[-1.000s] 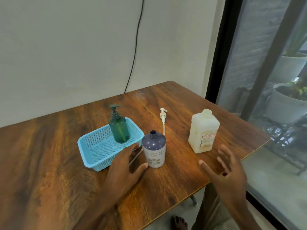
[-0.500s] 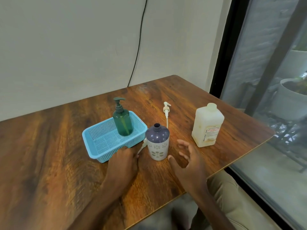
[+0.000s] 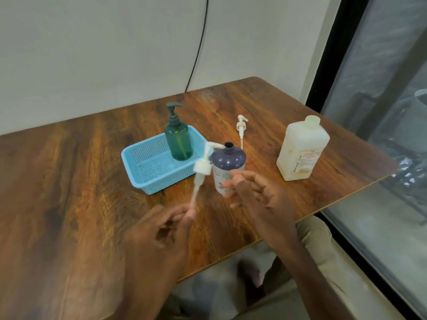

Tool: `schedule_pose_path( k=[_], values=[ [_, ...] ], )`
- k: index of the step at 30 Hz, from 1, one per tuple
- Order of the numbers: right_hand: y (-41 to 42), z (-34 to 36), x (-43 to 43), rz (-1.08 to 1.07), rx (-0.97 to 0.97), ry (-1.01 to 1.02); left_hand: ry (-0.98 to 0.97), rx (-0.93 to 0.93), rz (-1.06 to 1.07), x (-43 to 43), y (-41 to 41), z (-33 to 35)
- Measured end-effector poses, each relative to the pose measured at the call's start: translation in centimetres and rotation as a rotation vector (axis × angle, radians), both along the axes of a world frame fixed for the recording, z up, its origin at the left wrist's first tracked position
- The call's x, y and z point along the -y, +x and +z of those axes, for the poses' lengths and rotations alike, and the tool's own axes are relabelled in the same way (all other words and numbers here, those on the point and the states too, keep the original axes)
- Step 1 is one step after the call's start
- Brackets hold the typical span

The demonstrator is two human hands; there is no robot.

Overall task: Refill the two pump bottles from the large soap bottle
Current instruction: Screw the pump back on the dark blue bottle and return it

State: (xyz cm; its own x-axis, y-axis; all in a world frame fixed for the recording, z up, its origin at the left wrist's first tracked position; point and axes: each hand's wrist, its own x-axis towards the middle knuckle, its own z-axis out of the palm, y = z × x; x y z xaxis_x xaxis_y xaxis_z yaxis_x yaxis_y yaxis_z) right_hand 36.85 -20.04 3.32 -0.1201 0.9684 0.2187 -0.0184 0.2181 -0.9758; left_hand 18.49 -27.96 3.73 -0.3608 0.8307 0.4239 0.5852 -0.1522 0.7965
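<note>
My left hand (image 3: 159, 229) pinches the white pump (image 3: 203, 167) by its tube end, upright just left of the open purple bottle (image 3: 228, 160). My right hand (image 3: 258, 195), fingers slack, sits at the bottle's near side. The large soap bottle (image 3: 302, 148) stands farther right, my right hand nearer.

view: one wide-angle head camera
position: over near tabletop (image 3: 69, 181) edge
facing: forward, down; wall (image 3: 92, 54) ahead, window (image 3: 381, 112) right
range: close; left hand (image 3: 159, 229), right hand (image 3: 261, 195) low in frame
</note>
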Motion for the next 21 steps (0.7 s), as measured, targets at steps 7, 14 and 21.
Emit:
schedule_pose_path(
  k=[7,14,21],
  values=[
    [1.4,3.5,-1.4,0.065,-0.099,-0.057,0.026,-0.068,-0.32,-4.8,4.6,0.9],
    [2.4,6.2,-5.0,-0.005,0.023,0.046,0.014,-0.004,-0.326,-8.2,3.3,1.1],
    [1.4,11.3,-7.2,-0.052,-0.072,0.286,-0.087,-0.163,-0.354,-13.5,1.4,-0.4]
  ],
)
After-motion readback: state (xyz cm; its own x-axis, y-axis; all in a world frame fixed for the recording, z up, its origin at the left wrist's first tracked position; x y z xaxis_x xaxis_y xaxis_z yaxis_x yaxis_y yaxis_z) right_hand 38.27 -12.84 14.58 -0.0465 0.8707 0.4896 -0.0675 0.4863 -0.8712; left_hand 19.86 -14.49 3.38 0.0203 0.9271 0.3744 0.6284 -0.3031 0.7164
